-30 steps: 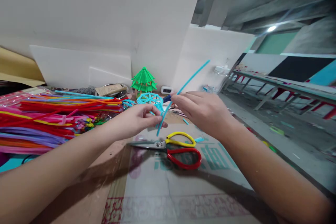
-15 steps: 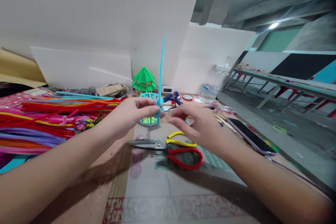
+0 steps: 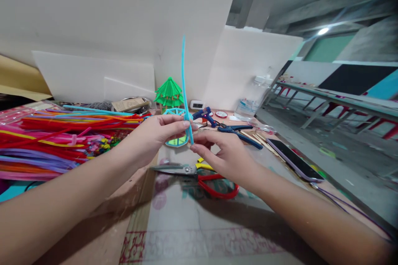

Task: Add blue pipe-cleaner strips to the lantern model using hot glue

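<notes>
Turquoise pipe cleaner (image 3: 183,74) stands near upright mid-frame, its tip reaching toward the upper centre. Change: a second ago it slants to the upper right with the right hand partway up it; half a second ago the left hand alone has it, right hand apart. Now the right hand (image 3: 226,151) is back, at the lower end. Meaning, as judged: handling has shifted from the long upper part to the short bottom part, with two holding points instead of one.

Grip: left hand (image 3: 152,134) pinches narrow, thumb against fingers, with the pipe cleaner between. Right thumb and fingertips close narrowly on the bottom end, just below the left pinch. Long free length rises above both hands; only a short stub below. Turquoise looks thicker at the left fingertips; can't tell if that's a fold or another piece.

Turquoise octagonal frame (image 3: 175,142) sits behind the left fingers, partly hidden. Scissors (image 3: 186,169) lie below the hands, yellow handle mostly covered by the right hand.
</notes>
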`<state>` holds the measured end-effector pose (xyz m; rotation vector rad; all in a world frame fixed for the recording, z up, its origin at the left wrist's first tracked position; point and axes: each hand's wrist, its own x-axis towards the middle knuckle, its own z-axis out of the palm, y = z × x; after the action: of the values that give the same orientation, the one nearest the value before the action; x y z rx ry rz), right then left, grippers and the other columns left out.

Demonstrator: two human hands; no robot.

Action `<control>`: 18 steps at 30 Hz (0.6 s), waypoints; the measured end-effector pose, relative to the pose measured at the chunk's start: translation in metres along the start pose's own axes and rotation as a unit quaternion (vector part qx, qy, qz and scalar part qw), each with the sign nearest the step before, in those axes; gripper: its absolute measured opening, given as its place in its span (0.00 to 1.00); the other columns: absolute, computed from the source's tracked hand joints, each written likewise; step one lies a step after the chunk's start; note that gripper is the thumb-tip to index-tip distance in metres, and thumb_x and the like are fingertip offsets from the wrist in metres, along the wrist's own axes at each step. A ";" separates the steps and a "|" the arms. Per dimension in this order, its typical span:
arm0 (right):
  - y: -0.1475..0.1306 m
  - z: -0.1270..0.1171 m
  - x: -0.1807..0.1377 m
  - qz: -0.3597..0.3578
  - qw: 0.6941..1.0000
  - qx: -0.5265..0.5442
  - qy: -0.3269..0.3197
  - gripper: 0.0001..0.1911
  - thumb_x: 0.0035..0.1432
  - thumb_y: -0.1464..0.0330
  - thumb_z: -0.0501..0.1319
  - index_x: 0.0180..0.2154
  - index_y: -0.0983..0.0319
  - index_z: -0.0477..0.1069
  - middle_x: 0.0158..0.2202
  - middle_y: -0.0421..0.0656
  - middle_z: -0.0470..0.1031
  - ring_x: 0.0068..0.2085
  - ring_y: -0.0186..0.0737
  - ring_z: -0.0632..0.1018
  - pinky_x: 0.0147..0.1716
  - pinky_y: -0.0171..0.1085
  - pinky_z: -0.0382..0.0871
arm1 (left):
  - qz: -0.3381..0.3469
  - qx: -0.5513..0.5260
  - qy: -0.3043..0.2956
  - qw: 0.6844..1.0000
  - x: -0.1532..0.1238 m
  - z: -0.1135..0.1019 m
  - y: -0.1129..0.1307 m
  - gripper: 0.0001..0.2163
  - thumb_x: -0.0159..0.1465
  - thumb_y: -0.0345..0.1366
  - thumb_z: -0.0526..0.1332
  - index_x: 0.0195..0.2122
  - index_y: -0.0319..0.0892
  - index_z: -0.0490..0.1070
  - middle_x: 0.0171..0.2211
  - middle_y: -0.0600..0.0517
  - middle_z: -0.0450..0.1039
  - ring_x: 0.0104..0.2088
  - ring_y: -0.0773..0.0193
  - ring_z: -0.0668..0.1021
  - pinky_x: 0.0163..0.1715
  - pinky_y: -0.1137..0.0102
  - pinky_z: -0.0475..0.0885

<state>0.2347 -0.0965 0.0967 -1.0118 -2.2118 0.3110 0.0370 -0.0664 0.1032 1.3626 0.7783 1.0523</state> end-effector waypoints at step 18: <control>-0.003 -0.002 0.001 0.032 0.997 0.073 -0.022 0.12 0.66 0.67 0.55 0.30 0.61 0.69 0.27 0.38 0.75 0.29 0.33 0.74 0.28 0.33 0.64 | 0.034 0.102 0.009 0.994 -0.001 -0.002 -0.003 0.14 0.55 0.48 0.71 0.33 0.41 0.78 0.33 0.52 0.79 0.33 0.65 0.77 0.35 0.71 0.70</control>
<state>0.2334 -0.0977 0.1002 -1.0067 -2.1634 0.5202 0.0352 -0.0663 0.1004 1.5645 0.8762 1.0611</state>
